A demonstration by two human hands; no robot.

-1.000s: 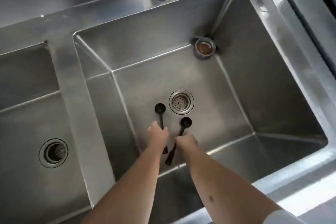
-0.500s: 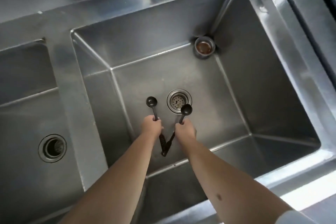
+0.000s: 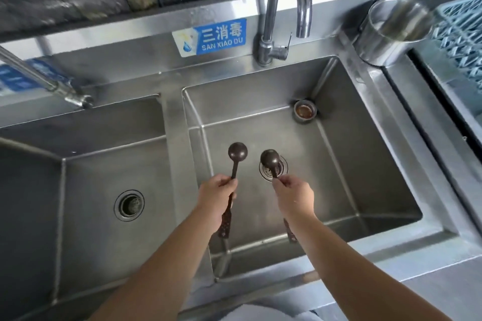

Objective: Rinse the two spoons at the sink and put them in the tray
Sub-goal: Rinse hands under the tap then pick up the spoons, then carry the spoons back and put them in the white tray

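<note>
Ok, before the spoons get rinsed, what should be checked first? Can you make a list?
1. Left hand grips the left spoon by its handle: ok.
2. Right hand grips the right spoon by its handle: ok.
3. Both spoons are over the right basin, bowls pointing away from the person: ok.
4. Water coming out of the faucet: not ok, no stream shows.
5. Spoon bowls are under the spout: cannot tell, it looks farther back than the bowls.
6. Blue tray is ready at the right edge: cannot tell, only a corner shows.
</note>
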